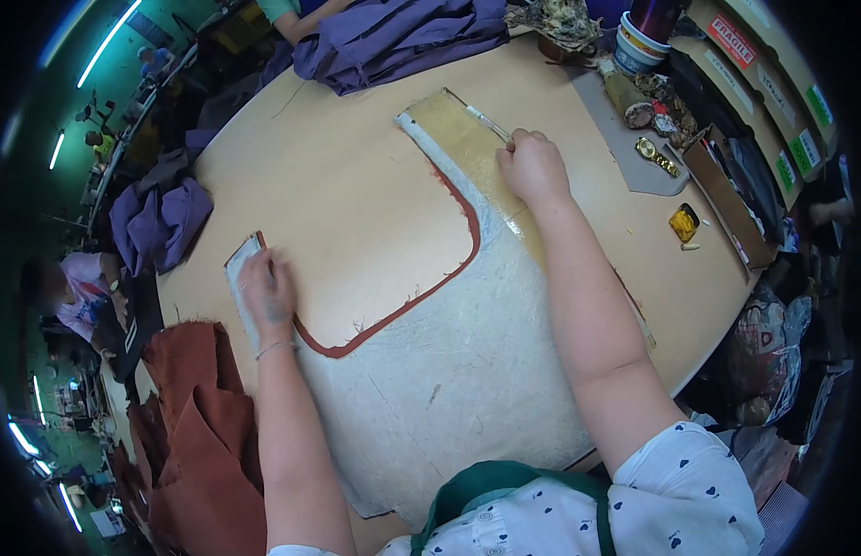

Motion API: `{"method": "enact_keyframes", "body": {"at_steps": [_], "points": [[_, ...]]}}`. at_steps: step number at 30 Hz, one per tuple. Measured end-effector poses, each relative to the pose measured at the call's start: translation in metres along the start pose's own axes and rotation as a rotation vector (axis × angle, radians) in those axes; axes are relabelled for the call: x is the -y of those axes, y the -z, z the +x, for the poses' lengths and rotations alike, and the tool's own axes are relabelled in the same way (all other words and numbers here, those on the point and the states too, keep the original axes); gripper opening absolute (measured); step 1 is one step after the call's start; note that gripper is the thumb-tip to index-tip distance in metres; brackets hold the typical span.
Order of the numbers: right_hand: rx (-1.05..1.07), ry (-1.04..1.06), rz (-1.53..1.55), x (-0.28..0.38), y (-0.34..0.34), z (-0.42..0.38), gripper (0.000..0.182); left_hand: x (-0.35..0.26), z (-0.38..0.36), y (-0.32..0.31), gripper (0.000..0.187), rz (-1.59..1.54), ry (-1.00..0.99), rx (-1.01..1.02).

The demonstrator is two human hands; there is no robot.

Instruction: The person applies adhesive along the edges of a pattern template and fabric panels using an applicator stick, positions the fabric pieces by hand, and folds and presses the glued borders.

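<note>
A large pale, worn cutting template point(449, 389) with a deep U-shaped cutout lies on the table in front of me. Reddish-brown fabric point(398, 318) with frayed threads shows along the cutout's edge. A yellowish strip point(481, 167) covers its upper right arm. My right hand point(534, 169) is closed at that strip's outer edge, around the end of a slim white pen-like tool point(487, 121). On the template's narrow left arm, my left hand point(266, 289) has its fingers bent and pressed against it; the fingertips are partly hidden.
Purple fabric point(403, 42) is heaped at the far edge, with another person's arm point(305, 20) behind it. More purple cloth point(162, 222) and brown fabric point(203, 426) lie left. A gold watch point(657, 157), a yellow-black item point(683, 222) and a cardboard box point(727, 199) sit right.
</note>
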State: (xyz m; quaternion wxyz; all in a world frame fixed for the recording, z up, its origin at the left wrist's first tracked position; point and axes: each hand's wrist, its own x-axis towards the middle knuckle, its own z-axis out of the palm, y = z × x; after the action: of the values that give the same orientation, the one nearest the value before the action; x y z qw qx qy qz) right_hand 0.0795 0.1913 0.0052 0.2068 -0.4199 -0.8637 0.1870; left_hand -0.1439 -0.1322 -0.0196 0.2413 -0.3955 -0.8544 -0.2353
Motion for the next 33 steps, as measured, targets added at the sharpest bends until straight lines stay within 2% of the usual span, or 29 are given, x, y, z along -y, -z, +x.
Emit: {"method": "enact_keyframes", "body": {"at_steps": [2, 4, 7, 9, 14, 17, 26, 33], "points": [[-0.066, 0.008, -0.026, 0.001, -0.002, -0.001, 0.024, -0.055, 0.007, -0.013, 0.019, -0.014, -0.133, 0.033], [-0.033, -0.029, 0.014, 0.0, 0.0, 0.002, 0.025, -0.105, 0.017, -0.031, 0.026, -0.071, -0.178, 0.218], [0.05, -0.083, 0.148, -0.009, 0.003, 0.009, 0.026, -0.168, 0.035, -0.049, 0.037, -0.047, -0.129, 0.469], [0.083, -0.087, 0.23, -0.013, 0.004, 0.012, 0.024, -0.187, 0.045, -0.061, 0.039, -0.07, -0.089, 0.489], [0.003, -0.016, 0.369, -0.018, 0.007, 0.014, 0.021, -0.197, 0.062, -0.072, 0.048, 0.039, 0.032, 0.623], [0.041, -0.035, 0.44, -0.021, 0.005, 0.015, 0.02, -0.194, 0.065, -0.073, 0.052, 0.102, -0.001, 0.612], [0.086, 0.022, 0.137, -0.014, 0.005, 0.01, 0.023, -0.187, 0.065, -0.074, 0.054, 0.086, 0.053, 0.634], [0.11, 0.017, 0.118, -0.012, 0.005, 0.012, 0.025, -0.187, 0.063, -0.075, 0.054, 0.089, 0.054, 0.615]]}}
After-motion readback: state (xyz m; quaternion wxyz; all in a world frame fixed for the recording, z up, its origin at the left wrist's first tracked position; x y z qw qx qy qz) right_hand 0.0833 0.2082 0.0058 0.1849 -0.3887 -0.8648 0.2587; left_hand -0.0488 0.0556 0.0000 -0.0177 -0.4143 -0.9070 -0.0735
